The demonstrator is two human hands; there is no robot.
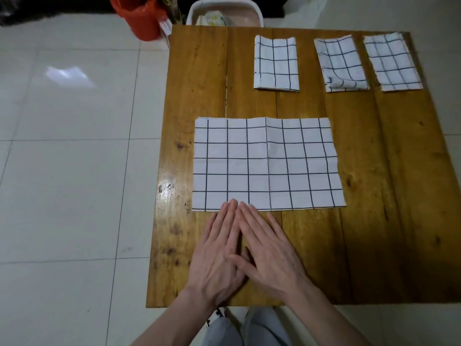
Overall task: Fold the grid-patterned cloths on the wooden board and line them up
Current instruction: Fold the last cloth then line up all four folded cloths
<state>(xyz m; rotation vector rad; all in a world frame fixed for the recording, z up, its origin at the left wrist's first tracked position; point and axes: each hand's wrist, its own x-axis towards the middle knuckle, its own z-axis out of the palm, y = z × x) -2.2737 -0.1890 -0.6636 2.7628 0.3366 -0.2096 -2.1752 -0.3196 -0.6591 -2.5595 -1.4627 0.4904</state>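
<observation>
A large white cloth with a black grid (268, 164) lies spread flat in the middle of the wooden board (374, 221). Along the far edge sit three folded grid cloths: one at the left (276, 63), one in the middle (340, 63), one at the right (393, 61). My left hand (219, 253) and my right hand (269, 253) lie flat side by side on the board, fingers straight. Their fingertips touch the near edge of the spread cloth. Neither hand holds anything.
The board rests above a pale tiled floor (69, 171). An orange bucket (139, 16) stands on the floor beyond the far left corner. A white basin (225, 11) with something inside sits behind the far edge. My knees show below the near edge.
</observation>
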